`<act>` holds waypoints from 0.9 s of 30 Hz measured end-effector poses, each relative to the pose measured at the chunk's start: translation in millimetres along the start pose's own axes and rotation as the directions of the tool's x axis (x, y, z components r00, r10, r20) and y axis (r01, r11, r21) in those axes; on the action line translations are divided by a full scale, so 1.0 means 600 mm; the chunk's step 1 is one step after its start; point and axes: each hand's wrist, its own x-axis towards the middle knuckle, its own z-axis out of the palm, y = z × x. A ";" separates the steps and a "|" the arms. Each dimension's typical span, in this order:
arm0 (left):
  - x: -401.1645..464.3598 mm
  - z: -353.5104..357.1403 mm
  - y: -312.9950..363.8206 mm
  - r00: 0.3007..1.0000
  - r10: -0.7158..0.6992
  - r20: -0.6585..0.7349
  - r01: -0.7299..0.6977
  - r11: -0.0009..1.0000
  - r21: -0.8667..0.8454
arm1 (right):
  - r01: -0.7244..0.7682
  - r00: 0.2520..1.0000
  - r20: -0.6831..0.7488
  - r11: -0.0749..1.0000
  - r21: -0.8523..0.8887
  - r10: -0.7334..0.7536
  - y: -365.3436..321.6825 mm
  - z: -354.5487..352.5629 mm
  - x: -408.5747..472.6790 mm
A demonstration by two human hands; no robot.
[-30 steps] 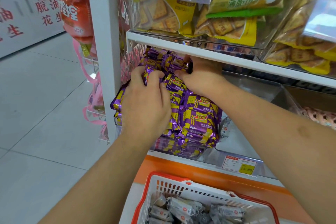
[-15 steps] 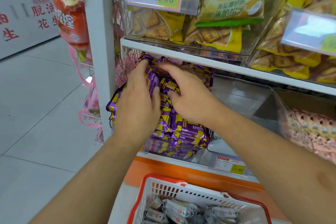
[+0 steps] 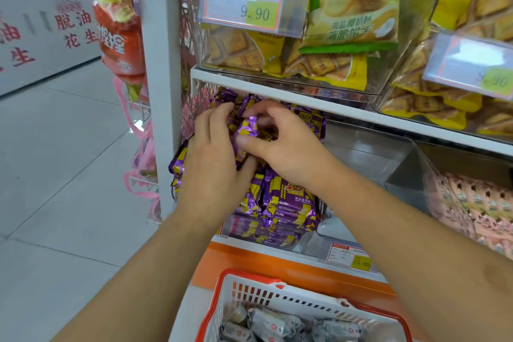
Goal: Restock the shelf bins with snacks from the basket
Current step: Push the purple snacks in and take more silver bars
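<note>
Since half a second ago the right hand (image 3: 280, 144) has curled in toward the left hand (image 3: 215, 164), and a crumpled purple packet (image 3: 247, 130) now sits between them where the right fingers earlier lay spread flat over the heap.

The shelf (image 3: 319, 104), a white board on a white upright post (image 3: 158, 64), runs across the upper half of the view. Above it stand clear bins of yellow cracker bags (image 3: 319, 66) and a green biscuit bag (image 3: 355, 3), one bin fronted by a price tag (image 3: 244, 5) reading 9.90. Below the shelf, a clear shelf bin (image 3: 277, 236) is heaped with purple snack packets (image 3: 286, 200) right up to the underside of the board. Just to its right is a second clear bin (image 3: 374, 164), and further right a bin of pink packets (image 3: 472, 208).

At the bottom edge, the basket (image 3: 249, 283) (white mesh with a red rim) holds grey-wrapped snacks (image 3: 266, 325).

Left hand rests palm-down on the purple heap, fingers fairly straight and reaching to the back of the bin, its thumb tucked against the right hand. Right hand pinches the crumpled purple packet between thumb and curled fingers, on top of the heap near the shelf's front edge.
</note>
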 end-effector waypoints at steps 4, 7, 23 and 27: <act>0.001 0.001 0.004 1.000 -0.027 -0.010 0.028 0.998 0.057 | 0.057 0.998 -0.004 0.970 0.238 -0.057 0.016 -0.016 -0.017; 0.002 0.001 0.006 0.999 -0.041 -0.010 0.042 0.995 0.091 | 0.050 0.999 0.002 0.933 0.355 -0.054 0.027 -0.024 -0.031; 0.000 -0.001 0.007 0.999 -0.047 0.011 0.046 0.995 0.083 | 0.070 0.991 -0.094 0.961 -0.266 -0.098 0.011 -0.019 -0.031; -0.001 -0.001 0.011 0.996 -0.090 -0.025 0.091 0.995 0.037 | 0.022 0.998 -0.045 0.960 -0.281 -0.036 0.010 -0.017 -0.031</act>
